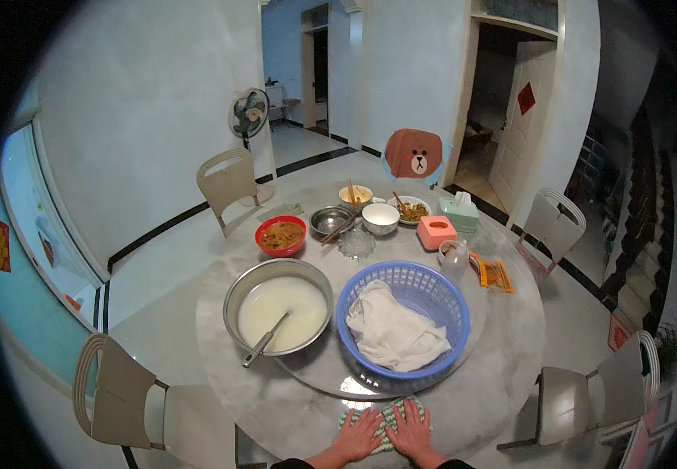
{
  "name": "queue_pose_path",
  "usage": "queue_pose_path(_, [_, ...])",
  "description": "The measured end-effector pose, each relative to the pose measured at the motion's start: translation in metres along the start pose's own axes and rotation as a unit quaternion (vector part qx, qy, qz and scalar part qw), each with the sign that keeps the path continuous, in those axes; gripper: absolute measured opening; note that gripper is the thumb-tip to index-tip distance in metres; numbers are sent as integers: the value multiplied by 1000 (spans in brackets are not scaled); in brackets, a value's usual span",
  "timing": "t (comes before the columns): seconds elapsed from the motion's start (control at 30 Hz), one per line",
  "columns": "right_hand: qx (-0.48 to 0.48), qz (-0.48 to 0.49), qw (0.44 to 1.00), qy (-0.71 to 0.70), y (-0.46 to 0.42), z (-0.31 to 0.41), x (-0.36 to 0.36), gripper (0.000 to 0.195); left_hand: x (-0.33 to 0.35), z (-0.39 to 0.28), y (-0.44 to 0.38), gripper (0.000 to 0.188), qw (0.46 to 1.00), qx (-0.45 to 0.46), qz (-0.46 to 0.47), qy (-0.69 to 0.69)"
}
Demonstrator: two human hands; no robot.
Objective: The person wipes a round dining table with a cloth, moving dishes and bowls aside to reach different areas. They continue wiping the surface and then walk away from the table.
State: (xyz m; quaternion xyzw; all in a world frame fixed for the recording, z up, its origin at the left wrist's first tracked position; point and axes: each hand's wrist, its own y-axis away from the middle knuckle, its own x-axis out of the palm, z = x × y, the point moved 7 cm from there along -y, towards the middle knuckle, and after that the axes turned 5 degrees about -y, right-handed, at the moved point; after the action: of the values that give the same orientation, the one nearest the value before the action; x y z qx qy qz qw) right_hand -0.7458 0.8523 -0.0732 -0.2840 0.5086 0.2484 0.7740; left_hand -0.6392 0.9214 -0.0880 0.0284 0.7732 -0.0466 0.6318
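Both hands lie palm down on a green and white patterned cloth [386, 434] at the near edge of a round marbled table. My left hand [362, 435] presses its left part, fingers slightly apart. My right hand [410, 432] rests beside it on the right part. Beyond them, on the turntable [338, 381], a blue plastic basket [460, 334] holds a crumpled white cloth [394, 331]. To its left stands a steel basin [230, 311] of milky liquid [297, 299], with a long-handled metal utensil [265, 341] leaning in it.
Farther back are a red bowl of food [280, 235], a steel bowl [331, 221], a white bowl [380, 219], a plate of food [410, 210], two tissue boxes [436, 233] and an orange packet [491, 272]. Chairs [121, 393] surround the table; a fan [249, 114] stands behind.
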Motion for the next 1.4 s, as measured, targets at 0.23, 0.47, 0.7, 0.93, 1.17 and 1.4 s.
queue_pose_path(0.23, [12, -32, 999, 16, 2, 2, -4, 57, -14, 0, 0, 52, 996, 20, -89, 3])
queue_pose_path(0.47, [86, -23, 995, 44, 61, 6, -3, 57, -3, -23, 22, 56, 996, 79, -52, 12])
queue_pose_path(0.7, [136, -44, 988, 61, 111, 8, -15, 58, 5, -55, 35, 59, 985, 170, -13, 41])
queue_pose_path(0.93, [203, -90, 972, 81, 113, -27, -32, 62, 11, -79, 5, 61, 980, 198, 2, 26])
queue_pose_path(1.17, [215, -147, 964, 51, 103, -100, -57, 65, 15, -120, -58, 57, 979, 195, -62, -5])
queue_pose_path(1.4, [302, -62, 951, 10, 85, -214, -77, 67, 30, -175, -154, 57, 983, 171, -68, -2])
